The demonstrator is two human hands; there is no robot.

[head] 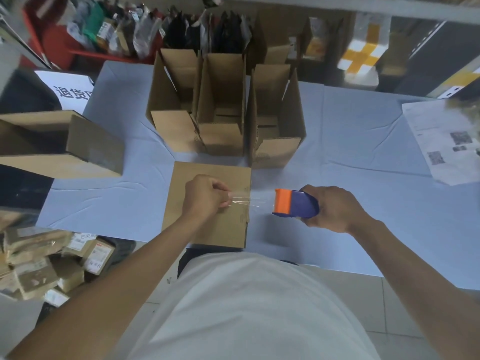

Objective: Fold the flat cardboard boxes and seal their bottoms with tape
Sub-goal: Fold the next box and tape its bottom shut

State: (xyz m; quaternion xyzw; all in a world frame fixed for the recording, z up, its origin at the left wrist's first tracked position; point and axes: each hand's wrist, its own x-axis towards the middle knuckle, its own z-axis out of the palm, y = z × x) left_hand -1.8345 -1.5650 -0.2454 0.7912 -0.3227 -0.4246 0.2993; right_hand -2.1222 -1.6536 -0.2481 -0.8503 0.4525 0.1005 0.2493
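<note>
A folded cardboard box (207, 229) lies bottom-up on the blue table (363, 141), right in front of me. My left hand (205, 198) hovers over the box's middle and pinches the free end of a clear tape strip (249, 201). The strip stretches right to a blue and orange tape dispenser (294, 203), which my right hand (332, 209) grips just beyond the box's right edge. Three assembled boxes stand open behind it: left (174, 100), middle (223, 105) and right (275, 118).
A larger open box (59, 144) lies at the left edge. Printed sheets (441, 141) rest at the far right. Taped parcels (44, 263) are piled on the floor at lower left. Red bins with bagged goods (104, 29) line the far side.
</note>
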